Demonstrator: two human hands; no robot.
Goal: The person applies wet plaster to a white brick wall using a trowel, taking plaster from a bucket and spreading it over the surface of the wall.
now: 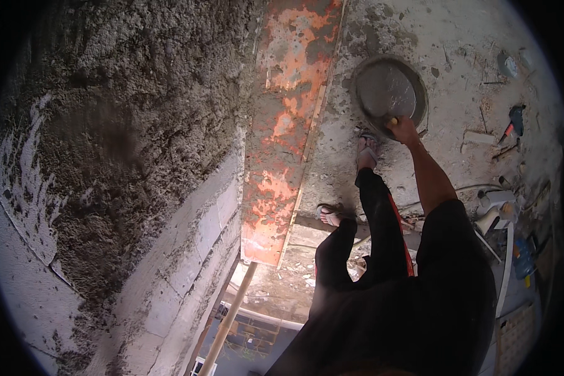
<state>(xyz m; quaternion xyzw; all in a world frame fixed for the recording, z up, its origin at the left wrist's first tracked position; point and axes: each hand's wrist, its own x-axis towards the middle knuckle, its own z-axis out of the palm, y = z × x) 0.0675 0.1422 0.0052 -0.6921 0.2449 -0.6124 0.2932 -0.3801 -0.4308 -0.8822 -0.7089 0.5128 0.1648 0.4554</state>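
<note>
Round tub (422,91) of wet mortar (385,88): dark grey, thick rim and walls crusted with dried cement, outline roughly circular. Mortar inside smooth and slick, pale glossy sheen toward one side, duller grey elsewhere. Tub sits on the ground just right of the upper part of the orange board (284,128), which is itself blotched with grey cement. Right hand (405,131), also right of the board, is at the tub's near edge, fingers curled closed around a short yellowish handle (393,121); rest of that tool cannot be made out. Left hand out of view; cannot tell how its fingers stand. Rough mortar-coated wall (150,88) left of the board. Sandalled foot (367,149) right of the board, near the tub.
</note>
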